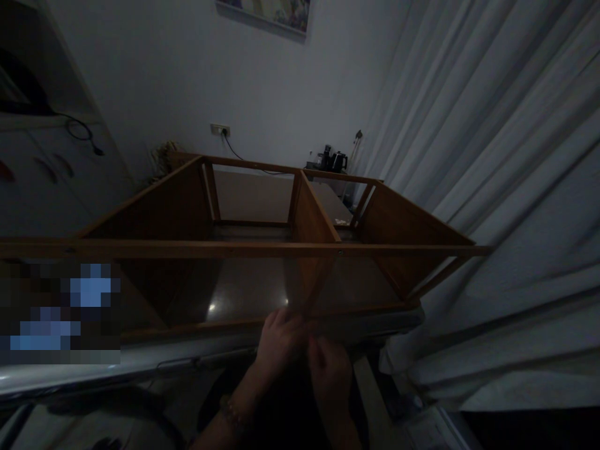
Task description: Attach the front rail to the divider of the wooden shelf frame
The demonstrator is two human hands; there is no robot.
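Note:
A brown wooden shelf frame (244, 249) lies on its side across a table, with a divider panel (319, 212) splitting it into compartments. My left hand (281, 337), with a bead bracelet (232, 412) on the wrist, is by the near lower rail below the divider. Its fingers are curled toward the right. Close beside it, my right hand (330, 365) is closed, thumb and fingers drawn together. Dim light hides what lies between the fingers, if anything.
A pale curtain (506, 187) hangs along the right. A cabinet (60, 181) stands at the left, and a blurred-out patch covers the lower left. Behind the frame are a black kettle (338, 162) and a wall socket (219, 130) with a cord.

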